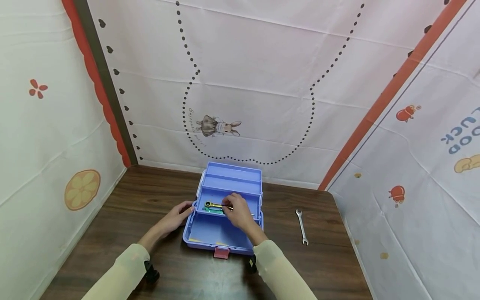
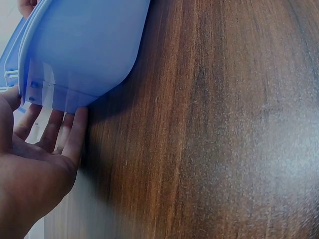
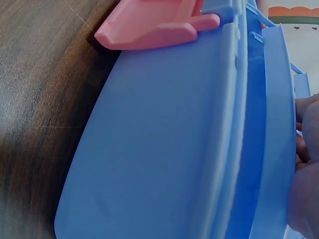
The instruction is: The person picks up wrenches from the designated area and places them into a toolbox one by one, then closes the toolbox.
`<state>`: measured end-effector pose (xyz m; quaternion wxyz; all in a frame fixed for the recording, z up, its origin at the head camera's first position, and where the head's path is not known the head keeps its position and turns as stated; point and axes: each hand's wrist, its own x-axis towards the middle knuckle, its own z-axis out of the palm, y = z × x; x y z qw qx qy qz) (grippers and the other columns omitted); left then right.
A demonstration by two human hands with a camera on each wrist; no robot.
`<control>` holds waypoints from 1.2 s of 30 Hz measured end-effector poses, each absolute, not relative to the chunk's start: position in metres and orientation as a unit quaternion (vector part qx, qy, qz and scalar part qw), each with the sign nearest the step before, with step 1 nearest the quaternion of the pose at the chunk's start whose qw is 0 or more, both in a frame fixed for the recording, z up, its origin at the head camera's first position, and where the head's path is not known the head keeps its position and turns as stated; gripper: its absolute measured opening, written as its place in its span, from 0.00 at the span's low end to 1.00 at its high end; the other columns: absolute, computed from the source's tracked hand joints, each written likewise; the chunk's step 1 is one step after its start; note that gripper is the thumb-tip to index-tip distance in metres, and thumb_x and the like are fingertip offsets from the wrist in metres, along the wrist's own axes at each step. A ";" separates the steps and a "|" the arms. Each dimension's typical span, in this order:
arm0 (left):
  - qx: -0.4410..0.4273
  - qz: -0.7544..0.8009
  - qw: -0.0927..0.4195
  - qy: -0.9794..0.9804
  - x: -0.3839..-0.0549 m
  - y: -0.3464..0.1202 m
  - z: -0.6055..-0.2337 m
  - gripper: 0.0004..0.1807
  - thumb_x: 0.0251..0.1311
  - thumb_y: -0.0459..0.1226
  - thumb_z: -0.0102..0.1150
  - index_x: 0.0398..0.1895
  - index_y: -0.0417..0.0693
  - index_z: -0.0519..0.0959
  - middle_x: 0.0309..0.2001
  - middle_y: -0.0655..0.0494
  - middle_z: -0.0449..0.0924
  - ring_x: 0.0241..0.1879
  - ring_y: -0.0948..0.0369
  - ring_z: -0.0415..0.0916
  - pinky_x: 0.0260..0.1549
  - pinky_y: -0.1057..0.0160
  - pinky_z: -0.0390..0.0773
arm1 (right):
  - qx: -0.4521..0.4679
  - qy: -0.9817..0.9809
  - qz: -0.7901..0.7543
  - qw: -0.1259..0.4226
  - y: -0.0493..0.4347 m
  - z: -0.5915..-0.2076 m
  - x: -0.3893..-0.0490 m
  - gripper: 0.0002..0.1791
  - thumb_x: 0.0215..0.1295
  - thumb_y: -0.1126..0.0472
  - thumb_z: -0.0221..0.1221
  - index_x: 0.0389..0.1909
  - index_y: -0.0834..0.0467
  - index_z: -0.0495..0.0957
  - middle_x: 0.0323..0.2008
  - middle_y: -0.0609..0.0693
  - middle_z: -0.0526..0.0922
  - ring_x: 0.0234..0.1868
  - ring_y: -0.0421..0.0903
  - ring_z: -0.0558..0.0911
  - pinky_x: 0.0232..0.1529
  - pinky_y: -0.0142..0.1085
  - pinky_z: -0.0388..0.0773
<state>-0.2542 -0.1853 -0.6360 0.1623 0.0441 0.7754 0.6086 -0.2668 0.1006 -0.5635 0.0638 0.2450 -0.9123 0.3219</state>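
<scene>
Two hands to report, both at the blue toolbox (image 1: 221,229), standing open on the bench (image 1: 142,196) with trays stepped up toward twelve o'clock. Left hand (image 1: 177,217) at nine o'clock: fingers extended, tips against the end wall, thumb at the rim; steadying presumed, no firm grip evident. Right hand (image 1: 237,208) over the lower tray (image 1: 213,195): fingers apparently pinched on the yellow wrench (image 1: 215,205), ring end pointing toward nine o'clock. Resting on the tray floor or just lifted: cannot tell, with the far end covered by the fingers and no sight of it in the right wrist view.

Green tool (image 1: 213,211) in the same tray, just beside the yellow wrench on the six o'clock side, partly hidden. Silver wrench (image 1: 301,227) loose on the bench, well apart from the toolbox, between three and four o'clock, untouched.

Progress, as judged: part way. Done: toolbox opened, trays raised, green tool in the tray. Left: yellow wrench to release, silver wrench outside to deal with, pink latch (image 1: 221,252) at six o'clock unfastened. Sorting in or taking out: not determinable.
</scene>
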 end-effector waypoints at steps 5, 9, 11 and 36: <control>0.038 0.609 0.167 0.774 -0.258 -0.185 -0.638 0.38 0.77 0.62 0.52 0.78 0.49 0.67 0.73 0.42 0.69 0.70 0.46 0.69 0.67 0.41 0.74 | 0.250 -0.908 0.327 0.084 0.103 -0.563 -0.267 0.05 0.69 0.65 0.70 0.44 0.58 0.87 0.40 0.48 0.82 0.44 0.45 0.81 0.46 0.39 0.82; 0.041 0.610 0.169 0.773 -0.262 -0.184 -0.640 0.39 0.76 0.63 0.52 0.78 0.49 0.67 0.73 0.43 0.69 0.70 0.46 0.68 0.68 0.41 0.73 | 0.261 -0.896 0.345 0.099 0.110 -0.563 -0.270 0.07 0.69 0.65 0.70 0.46 0.59 0.87 0.41 0.48 0.82 0.44 0.45 0.83 0.46 0.38 0.84; 0.049 0.611 0.172 0.771 -0.263 -0.184 -0.640 0.39 0.77 0.62 0.52 0.79 0.48 0.66 0.74 0.42 0.68 0.71 0.46 0.67 0.68 0.41 0.73 | 0.266 -0.889 0.361 0.093 0.114 -0.561 -0.270 0.08 0.69 0.66 0.70 0.47 0.60 0.87 0.42 0.49 0.83 0.44 0.45 0.84 0.47 0.38 0.85; 0.049 0.630 0.184 0.753 -0.261 -0.187 -0.642 0.40 0.78 0.60 0.52 0.79 0.43 0.64 0.71 0.39 0.69 0.68 0.45 0.71 0.62 0.46 0.80 | 0.232 -0.864 0.417 0.159 0.221 -0.534 -0.251 0.10 0.62 0.72 0.72 0.44 0.68 0.85 0.38 0.58 0.86 0.39 0.54 0.86 0.41 0.53 0.87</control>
